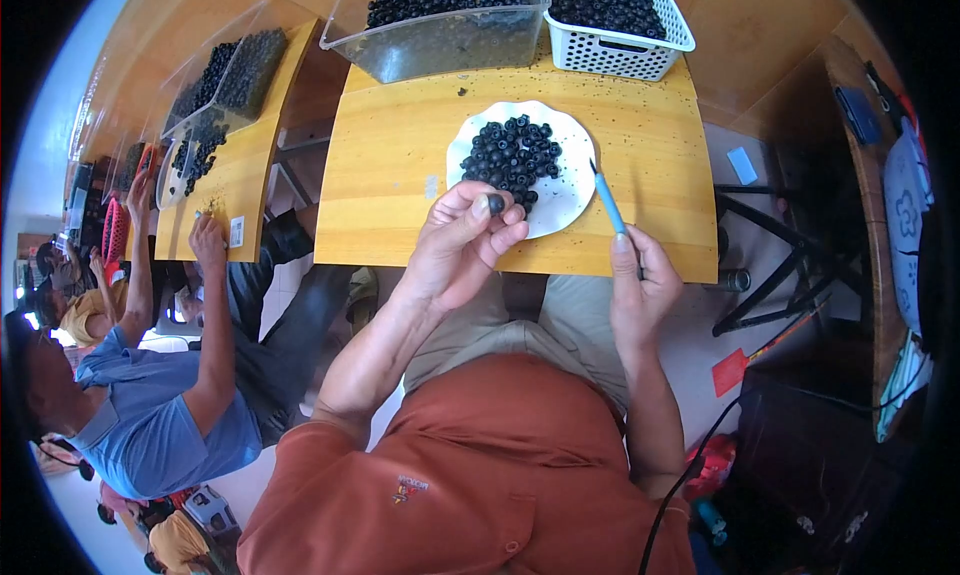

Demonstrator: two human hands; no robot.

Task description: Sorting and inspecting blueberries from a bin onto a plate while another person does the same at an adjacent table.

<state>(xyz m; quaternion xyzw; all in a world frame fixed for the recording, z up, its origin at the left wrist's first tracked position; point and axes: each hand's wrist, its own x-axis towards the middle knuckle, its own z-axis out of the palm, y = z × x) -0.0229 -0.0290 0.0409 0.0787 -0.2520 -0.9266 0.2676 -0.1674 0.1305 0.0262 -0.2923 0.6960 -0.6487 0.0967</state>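
Raised over the near edge of a white scallop-rimmed plate (572, 180), my left hand (455, 245) pinches one dark, round, berry-like ball (495, 204) between thumb and fingers. A pile of the same dark balls (510, 155) covers the left and middle of the plate; several show a pale ring or dimple. My right hand (645, 285), at the table's front edge right of the plate, grips a slim light-blue pen-like tool (608, 203). Its dark pointed tip is directed up and away, beside the plate's right rim. The tool is apart from the held ball.
A clear plastic bin (440, 50) and a white perforated basket (615, 57), both full of dark balls, stand at the back of the wooden table (380, 175). Dark crumbs dot the tabletop. On the left, a person in blue (165, 415) works at another table (250, 165).
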